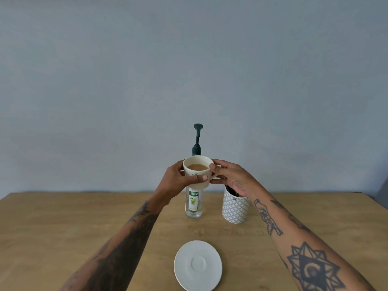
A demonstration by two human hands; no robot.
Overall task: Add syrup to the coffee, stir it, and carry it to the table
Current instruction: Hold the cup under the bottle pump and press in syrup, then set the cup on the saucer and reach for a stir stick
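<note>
A cream cup of milky coffee (197, 166) is held up in the air in front of the syrup bottle, below its pump spout. My left hand (178, 177) wraps the cup's left side, thumb across its front. My right hand (228, 177) grips the handle side, thumb on the rim. The clear syrup bottle (194, 204) stands behind on the wooden table, with a dark green pump (197, 139) rising above the cup. An empty white saucer (198, 265) lies near the front edge.
A white patterned holder (235, 208) with dark utensils in it stands right of the bottle, partly behind my right wrist. The wooden table (84, 217) runs back to a plain grey-blue wall.
</note>
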